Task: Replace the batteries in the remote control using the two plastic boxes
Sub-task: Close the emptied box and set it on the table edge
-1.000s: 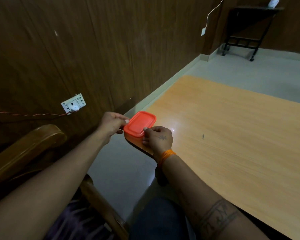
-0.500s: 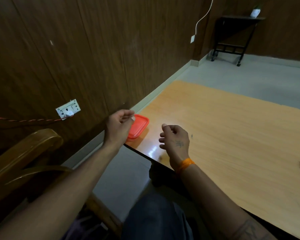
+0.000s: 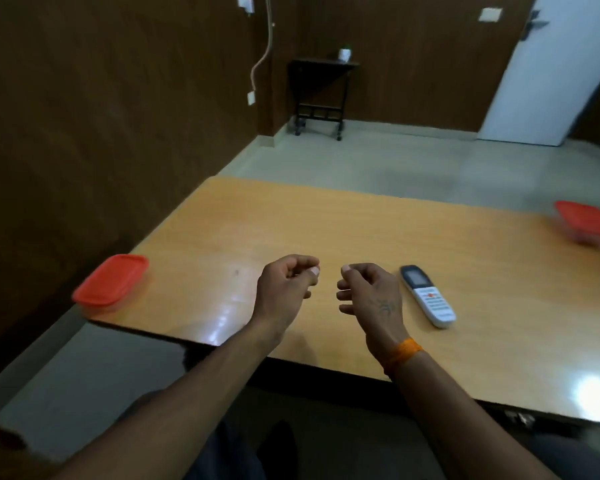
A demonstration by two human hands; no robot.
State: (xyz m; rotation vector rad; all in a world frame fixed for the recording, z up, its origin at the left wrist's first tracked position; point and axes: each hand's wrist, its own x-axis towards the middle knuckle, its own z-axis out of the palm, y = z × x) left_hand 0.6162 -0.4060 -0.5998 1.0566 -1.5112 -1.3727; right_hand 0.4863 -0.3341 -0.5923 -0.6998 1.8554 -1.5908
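A white remote control (image 3: 428, 296) with a dark screen lies face up on the wooden table (image 3: 326, 223), just right of my right hand (image 3: 371, 296). My left hand (image 3: 286, 289) hovers beside the right one over the table's near middle. Both hands are loosely curled and hold nothing. One plastic box with an orange-red lid (image 3: 111, 280) sits closed on the table's near left corner. A second box with the same lid (image 3: 587, 223) stands at the far right edge, partly cut off by the frame.
A dark wood-panelled wall runs along the left. A small black stand (image 3: 321, 95) with a white pot is in the far corner, and a white door (image 3: 548, 71) at the back right. My legs are under the near table edge.
Both hands let go of the left box and moved right to the table's middle. The view swung right, bringing the remote and the second box into sight.
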